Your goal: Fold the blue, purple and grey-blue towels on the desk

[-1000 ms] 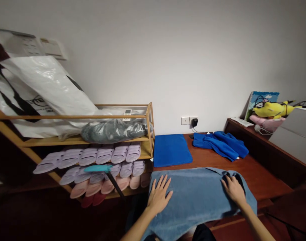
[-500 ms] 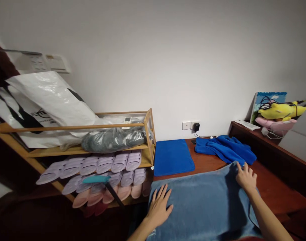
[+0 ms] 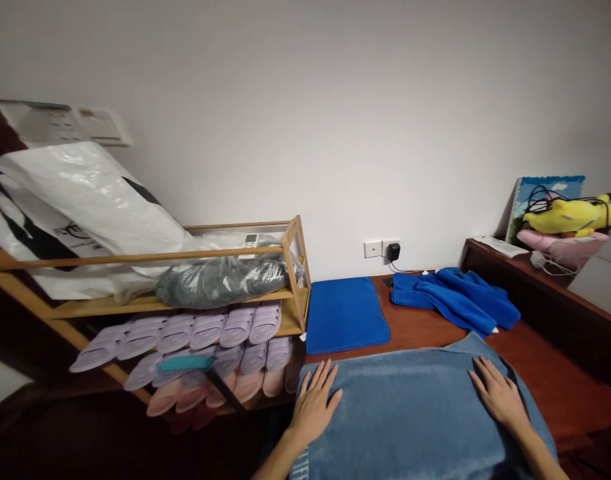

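A grey-blue towel [image 3: 400,407] with a soft nap lies spread over the near part of the wooden table, its far right corner sticking up past the edge line. My left hand [image 3: 316,402] rests flat on its left side, fingers apart. On the right side of the cloth lies my right hand [image 3: 496,395], also flat with fingers spread. Beyond the towel is a flat, folded bright blue cloth [image 3: 346,315]. To its right a crumpled bright blue cloth [image 3: 453,297] lies in a loose heap.
A wooden rack [image 3: 295,280] at left holds rows of slippers [image 3: 238,325], a plastic-wrapped dark bundle [image 3: 225,280] and a large white bag [image 3: 95,200]. A black plug [image 3: 393,252] sits in the wall socket. At right, a raised shelf bears a yellow plush toy [image 3: 570,217].
My right hand has let go of the towel's far right corner and now lies flat, nearer to me. The towel's right side is spread wider. My left hand stays nearly in place.
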The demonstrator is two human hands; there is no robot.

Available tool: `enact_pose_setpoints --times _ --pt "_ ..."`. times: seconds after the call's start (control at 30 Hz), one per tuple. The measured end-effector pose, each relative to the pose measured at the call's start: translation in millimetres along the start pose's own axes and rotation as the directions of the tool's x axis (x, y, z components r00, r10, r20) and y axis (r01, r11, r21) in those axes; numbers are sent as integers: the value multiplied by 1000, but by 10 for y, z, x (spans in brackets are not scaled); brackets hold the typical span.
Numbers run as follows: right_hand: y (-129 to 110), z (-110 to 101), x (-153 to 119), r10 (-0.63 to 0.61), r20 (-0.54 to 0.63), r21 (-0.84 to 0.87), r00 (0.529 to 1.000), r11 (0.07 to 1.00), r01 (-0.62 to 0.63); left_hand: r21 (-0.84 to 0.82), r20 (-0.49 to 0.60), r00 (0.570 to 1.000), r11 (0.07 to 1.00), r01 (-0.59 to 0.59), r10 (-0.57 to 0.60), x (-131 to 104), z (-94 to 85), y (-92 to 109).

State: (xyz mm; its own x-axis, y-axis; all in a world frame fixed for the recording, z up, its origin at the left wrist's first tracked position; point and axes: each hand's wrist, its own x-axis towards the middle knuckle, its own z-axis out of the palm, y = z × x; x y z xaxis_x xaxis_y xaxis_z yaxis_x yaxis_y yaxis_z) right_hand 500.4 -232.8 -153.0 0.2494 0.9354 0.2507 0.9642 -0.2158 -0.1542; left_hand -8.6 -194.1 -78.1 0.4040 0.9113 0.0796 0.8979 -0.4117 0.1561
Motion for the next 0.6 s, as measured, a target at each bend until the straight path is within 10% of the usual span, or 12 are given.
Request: enact_pose_setpoints --times 0.17,0.33,0.47,0.6 --pt "582 -297 -309 -204 -64 42 977 977 207 -202 -244 941 961 188 -236 -135 31 -417" --pt "484 -549 -952 -251 -41 127 967 959 255 -747 186 738 394 535 -649 -69 126 -802" --pt "628 -435 -1148 66 111 291 992 952 -96 -786 341 727 244 568 -595 19 199 -832" --pt "1118 -384 -946 438 177 298 882 830 -472 -841 405 745 102 531 -530 40 226 -792"
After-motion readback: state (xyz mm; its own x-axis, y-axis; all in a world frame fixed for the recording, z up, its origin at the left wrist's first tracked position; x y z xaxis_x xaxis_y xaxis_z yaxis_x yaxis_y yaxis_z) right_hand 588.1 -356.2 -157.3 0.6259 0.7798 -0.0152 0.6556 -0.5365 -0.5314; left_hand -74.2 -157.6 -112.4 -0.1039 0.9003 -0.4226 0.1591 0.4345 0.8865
